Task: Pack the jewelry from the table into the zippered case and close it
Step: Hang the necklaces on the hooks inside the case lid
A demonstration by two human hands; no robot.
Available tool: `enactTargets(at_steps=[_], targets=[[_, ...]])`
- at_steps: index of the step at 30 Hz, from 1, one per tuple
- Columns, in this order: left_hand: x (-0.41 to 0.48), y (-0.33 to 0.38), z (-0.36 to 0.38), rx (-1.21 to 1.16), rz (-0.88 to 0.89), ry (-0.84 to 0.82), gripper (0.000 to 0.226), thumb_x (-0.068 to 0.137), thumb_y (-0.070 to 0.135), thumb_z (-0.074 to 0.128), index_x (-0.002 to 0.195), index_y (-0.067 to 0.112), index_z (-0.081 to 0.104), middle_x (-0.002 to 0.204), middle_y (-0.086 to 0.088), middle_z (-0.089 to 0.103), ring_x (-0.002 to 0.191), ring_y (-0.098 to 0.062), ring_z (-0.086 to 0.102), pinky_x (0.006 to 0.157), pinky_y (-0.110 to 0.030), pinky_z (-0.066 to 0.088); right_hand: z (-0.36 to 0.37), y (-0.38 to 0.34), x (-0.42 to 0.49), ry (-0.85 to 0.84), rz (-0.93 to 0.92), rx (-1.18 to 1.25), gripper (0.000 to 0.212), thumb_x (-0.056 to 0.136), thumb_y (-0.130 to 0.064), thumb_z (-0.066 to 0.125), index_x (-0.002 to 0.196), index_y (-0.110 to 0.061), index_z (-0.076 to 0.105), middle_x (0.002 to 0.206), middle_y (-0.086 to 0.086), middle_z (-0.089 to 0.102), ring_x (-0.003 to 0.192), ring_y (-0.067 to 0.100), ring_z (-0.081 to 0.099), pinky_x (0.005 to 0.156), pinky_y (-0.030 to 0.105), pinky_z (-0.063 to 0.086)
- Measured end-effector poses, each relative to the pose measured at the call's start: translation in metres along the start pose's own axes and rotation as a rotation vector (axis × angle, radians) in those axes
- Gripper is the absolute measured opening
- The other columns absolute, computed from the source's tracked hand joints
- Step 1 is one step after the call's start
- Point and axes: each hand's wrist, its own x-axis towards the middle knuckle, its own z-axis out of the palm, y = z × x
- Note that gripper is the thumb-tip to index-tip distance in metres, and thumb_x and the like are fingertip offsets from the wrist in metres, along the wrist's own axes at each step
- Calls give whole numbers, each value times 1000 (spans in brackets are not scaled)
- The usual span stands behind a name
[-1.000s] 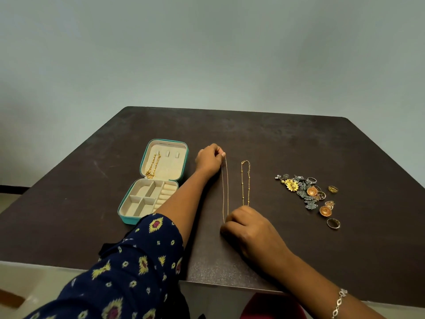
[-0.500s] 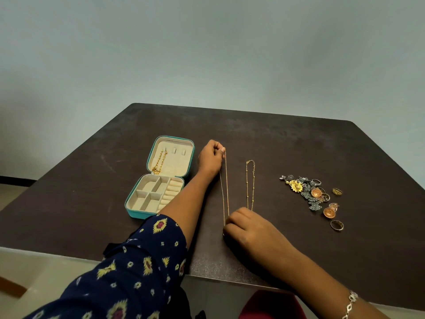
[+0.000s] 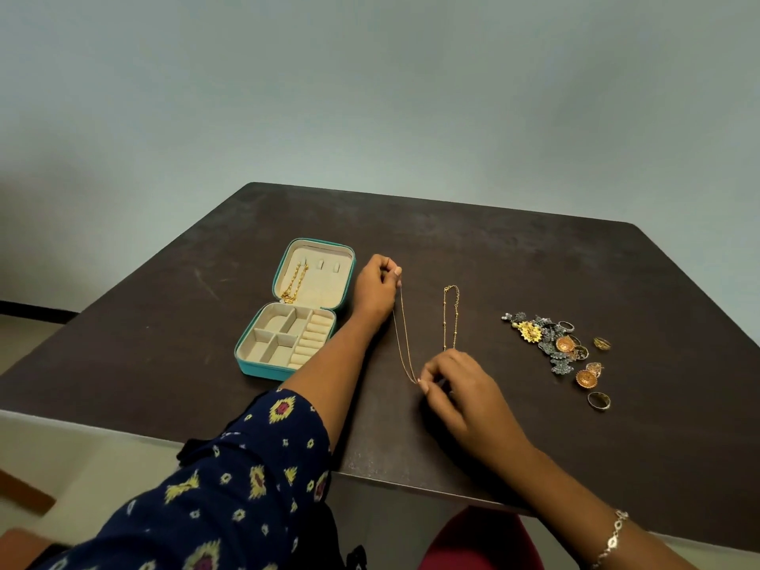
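Observation:
A teal zippered case point(image 3: 263, 370) lies open on the dark table point(image 3: 534, 273), cream compartments toward me and a gold chain point(image 3: 295, 281) hanging in its lid. My left hand point(image 3: 376, 285) pinches the far end of a thin gold necklace point(image 3: 402, 331) just right of the case. My right hand point(image 3: 456, 382) pinches that necklace's near loop, lifted a little off the table. A second beaded gold chain point(image 3: 450, 316) lies straight beside it, its near end hidden behind my right hand.
A heap of earrings, pendants and rings point(image 3: 559, 343) lies to the right, with single rings at its edge point(image 3: 598, 401). The table's front edge runs just below my forearms. A red seat point(image 3: 481, 545) shows under the table.
My right hand has lifted and turned, fingertips now pinching the thin necklace's near end. The left hand keeps its hold at the far end. The camera view shifted slightly.

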Motion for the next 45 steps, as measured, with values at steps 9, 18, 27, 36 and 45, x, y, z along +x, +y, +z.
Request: enactTargets(at_steps=[9,18,27,36,45], targets=[[-39,36,-9,-248,1,-37,20,91,8,52,75,20,52,66,-1,57,60,-9,55,54,-15,46,-21,-3,10,165,534,772,17,88,-10,55,72,-10,59,65,6,52,52,6,45,53,23,40],[-85,71,-21,-211,132,-274,19,87,-1,54,78,16,56,65,-3,62,53,-1,57,56,-15,48,-37,-15,13,216,487,735,21,91,-5,47,74,-11,57,66,4,52,64,12,49,57,20,42],[-101,82,-33,-141,194,-331,20,89,2,53,85,21,59,75,-1,67,69,-16,62,65,-23,50,-50,-30,14,248,499,817,24,91,-4,45,72,-12,57,62,2,49,61,11,47,52,17,41],[-109,88,-40,-197,169,-400,17,88,2,54,90,18,60,77,1,69,71,-14,62,65,-21,50,-59,-38,14,259,475,809,21,91,-7,46,75,-11,58,64,4,48,61,11,46,50,16,39],[-114,91,-43,-195,195,-420,16,86,3,57,92,18,60,77,2,69,70,-12,61,66,-21,49,-59,-40,13,229,486,744,21,90,-7,48,73,-12,59,62,0,49,58,10,46,51,18,38]])
